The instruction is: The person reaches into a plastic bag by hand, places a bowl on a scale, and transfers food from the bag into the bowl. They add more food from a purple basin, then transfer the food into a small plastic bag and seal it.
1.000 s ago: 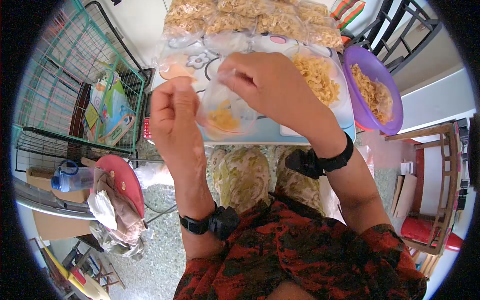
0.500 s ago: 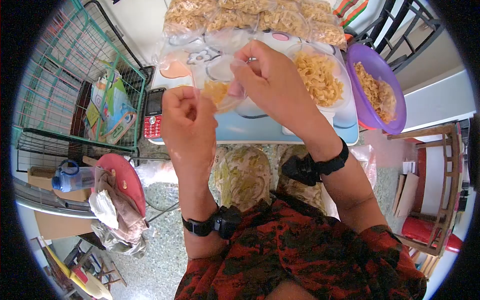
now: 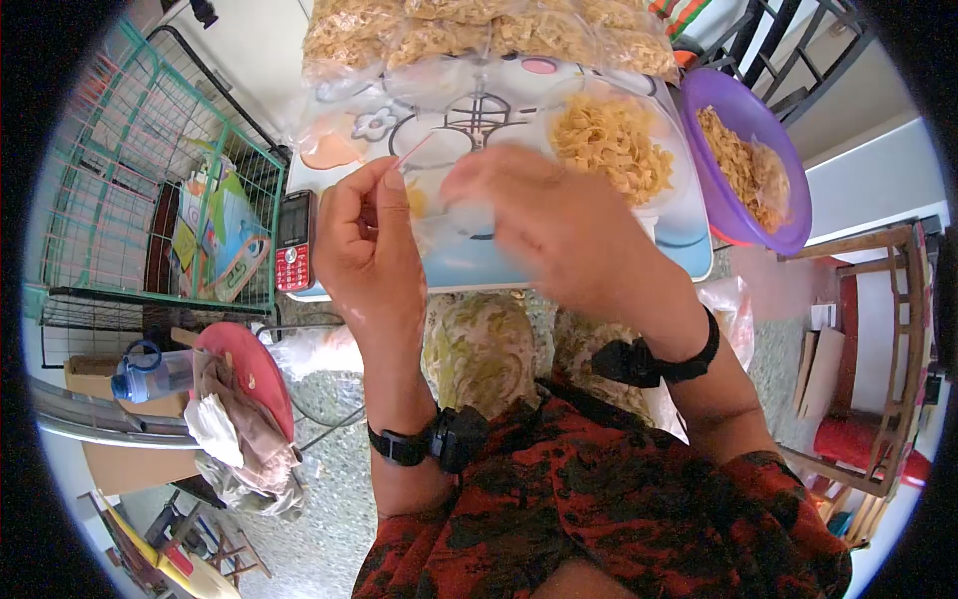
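Note:
My left hand is closed in a pinch over the table's near left side. A thin pinkish edge of a clear plastic bag sticks up from its fingertips. Yellowish flat pieces show beside those fingers, partly hidden by the hand. To the right, my right hand is smeared by motion, so its fingers are unclear. Just beyond it, a heap of yellow, curled, noodle-like pieces lies in a pale, shallow dish.
Filled clear bags line the table's back. A red phone lies at the left edge, beside a green wire cage. At right stands a purple basin of similar pieces. A red stool holds cloths.
My right hand has moved away from the bag, down and a little right. My left hand keeps its pinch. The whole view has shifted slightly.

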`<state>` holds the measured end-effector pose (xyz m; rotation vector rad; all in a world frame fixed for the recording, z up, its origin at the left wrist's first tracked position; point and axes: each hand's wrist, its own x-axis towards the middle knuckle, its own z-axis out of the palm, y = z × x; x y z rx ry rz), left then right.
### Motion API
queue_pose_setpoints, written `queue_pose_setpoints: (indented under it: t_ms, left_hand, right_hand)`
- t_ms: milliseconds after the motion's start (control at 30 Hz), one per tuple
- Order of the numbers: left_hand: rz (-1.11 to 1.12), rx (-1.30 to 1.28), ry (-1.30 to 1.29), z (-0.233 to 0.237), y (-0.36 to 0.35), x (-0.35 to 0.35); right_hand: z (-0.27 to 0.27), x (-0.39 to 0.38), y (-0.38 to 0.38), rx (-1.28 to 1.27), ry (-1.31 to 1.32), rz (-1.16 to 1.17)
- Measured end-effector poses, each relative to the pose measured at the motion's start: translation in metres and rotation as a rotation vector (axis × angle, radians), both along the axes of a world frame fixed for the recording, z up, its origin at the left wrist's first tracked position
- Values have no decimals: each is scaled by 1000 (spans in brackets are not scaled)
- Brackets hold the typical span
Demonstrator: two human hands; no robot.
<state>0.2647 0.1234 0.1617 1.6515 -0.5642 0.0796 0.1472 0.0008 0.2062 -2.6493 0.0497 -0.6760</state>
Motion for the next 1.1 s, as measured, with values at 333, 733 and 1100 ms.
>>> queue_pose_setpoints:
  t_ms: [333, 733, 1100]
  left_hand:
    - [-26, -68, 248, 5, -11, -7]
    - [-130, -126, 344, 11, -25, -23]
    - [-173, -113, 387, 8, -30, -24]
  right_hand:
    - [-1, -22, -30, -14, -123, 27]
    - [5, -59, -136, -41, 159, -414]
    - [-14, -27, -144, -142, 410, -348]
